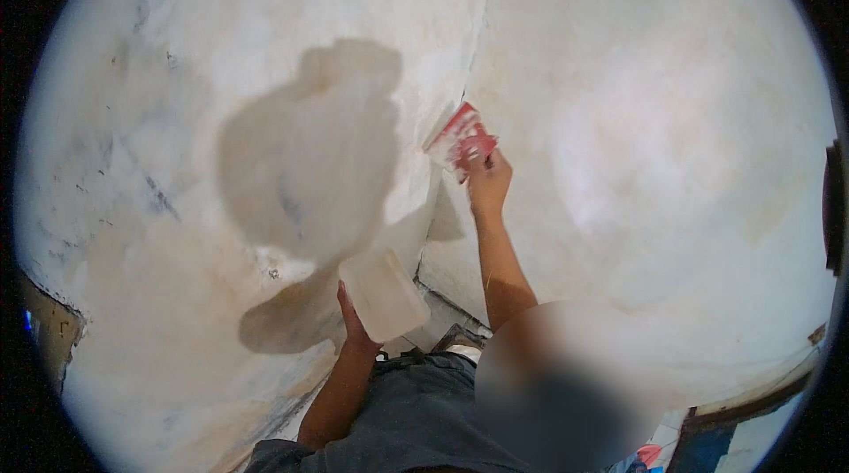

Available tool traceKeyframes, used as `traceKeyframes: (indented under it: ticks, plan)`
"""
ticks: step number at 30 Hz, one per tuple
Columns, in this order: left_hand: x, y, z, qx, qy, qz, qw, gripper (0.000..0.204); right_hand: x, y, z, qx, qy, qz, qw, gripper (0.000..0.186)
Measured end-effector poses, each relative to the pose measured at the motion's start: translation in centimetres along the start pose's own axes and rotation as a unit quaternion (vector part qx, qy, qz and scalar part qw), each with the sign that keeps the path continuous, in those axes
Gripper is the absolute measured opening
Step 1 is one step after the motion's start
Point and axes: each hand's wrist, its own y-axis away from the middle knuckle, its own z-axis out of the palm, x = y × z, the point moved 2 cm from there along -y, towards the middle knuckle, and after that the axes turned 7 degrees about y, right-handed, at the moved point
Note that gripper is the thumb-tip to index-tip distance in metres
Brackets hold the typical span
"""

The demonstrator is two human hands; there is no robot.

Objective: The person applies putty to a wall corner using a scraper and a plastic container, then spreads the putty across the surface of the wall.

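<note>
My right hand (487, 179) is closed around a red putty knife (466, 130) smeared with white filler. Its wide edge is at the corner where two whitish walls meet, and seems to touch the left wall (177, 181). Lower down, my left hand (352, 318) grips the left side of a pale rectangular plastic container (383, 296) with rounded corners. Most of that hand's fingers are hidden behind it, and I cannot see what is inside.
The right wall (672, 208) is pale and patchy. A dark crack runs down the corner to floor tiles (433, 323) below. A dark-edged opening (49, 331) is at the far left, and a dark frame (752, 407) crosses the lower right.
</note>
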Motion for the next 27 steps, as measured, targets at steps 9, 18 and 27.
traceKeyframes:
  ticks: [9,18,27]
  plan:
    - [0.2,0.6,1.0,-0.008,0.023,0.011,1.000,0.069,-1.4,-8.0,4.9,-0.046,0.007,0.075,0.996,0.013]
    - [1.1,1.6,-0.8,-0.010,0.027,0.013,0.999,0.074,-11.7,-1.9,3.0,0.092,0.092,-0.238,0.963,0.024]
    - [1.2,2.3,1.0,-0.015,0.028,0.046,0.998,0.072,-8.0,-6.2,6.2,0.156,0.147,-0.206,0.955,0.021]
